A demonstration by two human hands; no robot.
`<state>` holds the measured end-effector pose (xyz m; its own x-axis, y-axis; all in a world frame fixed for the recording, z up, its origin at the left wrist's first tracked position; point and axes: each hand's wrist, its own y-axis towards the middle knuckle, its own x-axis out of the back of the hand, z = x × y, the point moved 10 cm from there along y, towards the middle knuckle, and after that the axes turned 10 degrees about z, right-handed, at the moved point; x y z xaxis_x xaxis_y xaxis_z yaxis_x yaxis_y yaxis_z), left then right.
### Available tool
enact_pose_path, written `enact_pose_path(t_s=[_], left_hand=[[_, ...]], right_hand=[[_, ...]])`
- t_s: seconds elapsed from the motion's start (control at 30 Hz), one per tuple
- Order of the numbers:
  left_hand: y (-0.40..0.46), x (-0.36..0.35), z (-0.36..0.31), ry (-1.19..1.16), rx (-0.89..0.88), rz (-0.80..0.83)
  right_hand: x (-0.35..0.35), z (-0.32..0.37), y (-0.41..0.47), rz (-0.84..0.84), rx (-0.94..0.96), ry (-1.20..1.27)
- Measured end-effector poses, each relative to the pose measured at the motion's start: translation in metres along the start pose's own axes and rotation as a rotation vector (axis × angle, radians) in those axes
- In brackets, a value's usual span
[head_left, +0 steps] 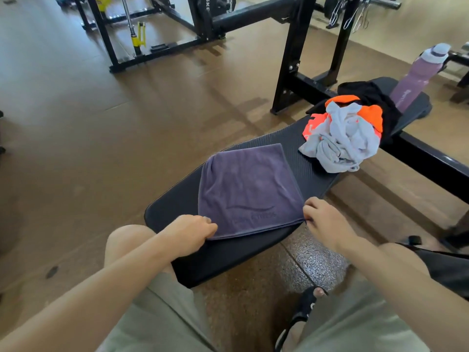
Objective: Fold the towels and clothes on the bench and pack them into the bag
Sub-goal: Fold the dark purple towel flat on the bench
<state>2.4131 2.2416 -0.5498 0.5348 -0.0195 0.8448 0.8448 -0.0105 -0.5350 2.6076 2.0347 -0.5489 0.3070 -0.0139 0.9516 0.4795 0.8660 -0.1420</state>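
The purple towel [247, 191] lies flat on the near end of the black bench [314, 151]. The left hand [191, 233] pinches its near left corner, and the right hand [327, 223] seems to pinch the near right corner, fingers partly hidden. Crumpled clothes [341, 135] sit farther along the bench.

Our gym fit from up top: bare arms, light shorts, black slides

We've got no sleeves showing at all, both forearms are bare right down to the left hand [189, 233] and right hand [327, 224], and there's no watch, band or ring we can make out on either one. The shorts [162, 313] are a pale grey-green, plain fabric, ending around the knee with one bare knee poking out on the left. On the foot we can see there's a black slide sandal [303, 309] with a bit of white marking on the strap, toes open.
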Motion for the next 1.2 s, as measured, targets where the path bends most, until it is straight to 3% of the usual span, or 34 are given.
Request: enact_pose_path(t_s=[0.13,0.23,0.33,0.57,0.77,0.87,1.0,1.2], left_hand=[[-0.002,0.015,0.020,-0.270,0.037,-0.035],[0.003,0.048,0.067,-0.494,0.178,-0.235],[0.015,0.060,0.117,-0.744,0.319,-0.376],[0.064,0.045,0.166,-0.986,0.439,-0.410],[0.115,0.056,0.177,-1.115,0.347,-0.394],[0.134,0.063,0.173,-1.103,0.253,-0.312],[0.136,0.060,0.179,-1.109,0.303,-0.249],[0.126,0.068,0.194,-1.069,0.357,-0.287]], right_hand=[[-0.006,-0.006,0.003,0.109,-0.030,-0.063],[0.006,0.003,0.021,0.142,-0.055,-0.091],[0.029,0.029,0.054,0.064,-0.033,-0.063],[0.023,0.063,0.153,0.107,-0.141,0.077],[-0.005,0.039,0.207,0.087,-0.270,-0.024],[-0.027,0.023,0.202,0.062,-0.314,-0.046],[-0.029,0.021,0.200,0.002,-0.305,-0.057],[-0.028,0.021,0.201,-0.022,-0.316,-0.060]])
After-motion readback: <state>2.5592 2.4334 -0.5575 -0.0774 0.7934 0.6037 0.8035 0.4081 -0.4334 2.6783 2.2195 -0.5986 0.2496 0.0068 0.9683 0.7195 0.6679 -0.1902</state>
